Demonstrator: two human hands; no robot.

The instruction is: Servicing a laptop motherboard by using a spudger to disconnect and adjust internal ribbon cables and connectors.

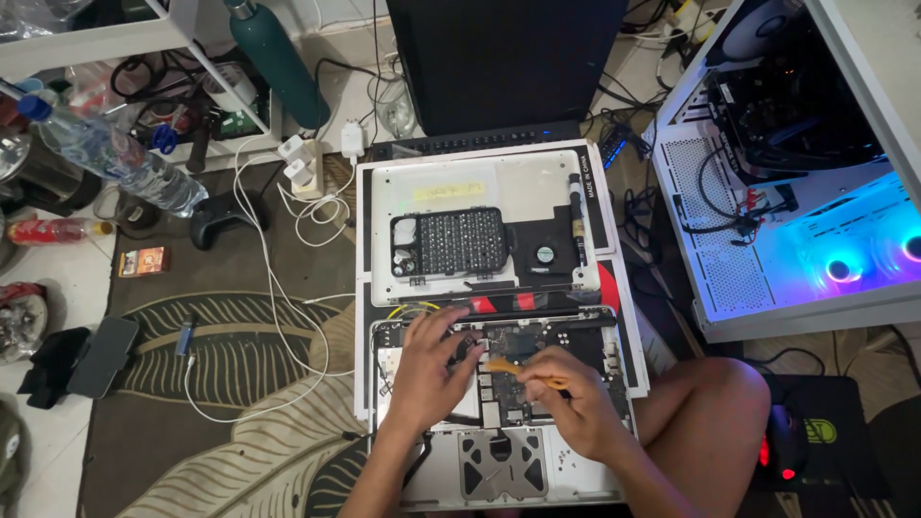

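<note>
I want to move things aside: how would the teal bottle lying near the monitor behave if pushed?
The teal bottle lies on its side and is round, so it would probably roll. It looks like metal, so likely stiff and not fragile. Its smooth surface may be slippery; cables beside it might stop it.

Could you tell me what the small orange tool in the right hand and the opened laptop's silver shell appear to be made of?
The small orange pry tool, pinched in the right hand, looks like matte plastic: uniform colour, no glint. The opened laptop's silver shell looks like brushed or anodised metal, probably aluminium, judging by its even, soft grey sheen. The left hand rests on the exposed dark circuit board.
</note>
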